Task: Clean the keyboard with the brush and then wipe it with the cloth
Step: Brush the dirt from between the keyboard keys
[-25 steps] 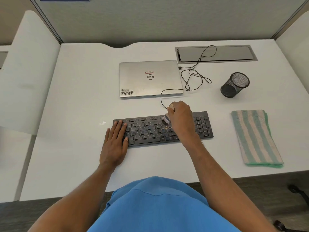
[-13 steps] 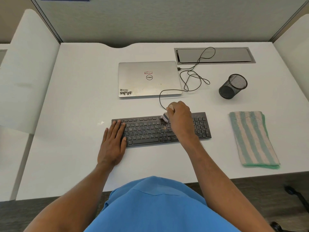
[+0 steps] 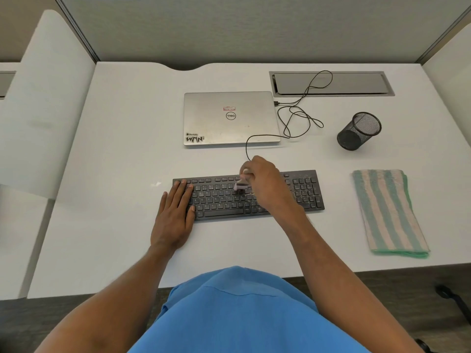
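The right hand (image 3: 267, 187) grips the brush (image 3: 240, 186) over the keyboard (image 3: 305, 194); speckled keys run to its right. The left hand (image 3: 174, 217) rests flat.

A black keyboard (image 3: 248, 194) lies on the white desk (image 3: 114, 174), the left hand (image 3: 175, 215) resting flat on its left end while the right hand (image 3: 267, 184) grips a small brush (image 3: 242, 183) with its bristles on the upper key rows. A striped cloth (image 3: 387, 212) lies folded to the right, with a closed laptop (image 3: 230, 118) and a mesh pen cup (image 3: 359, 131) beyond.
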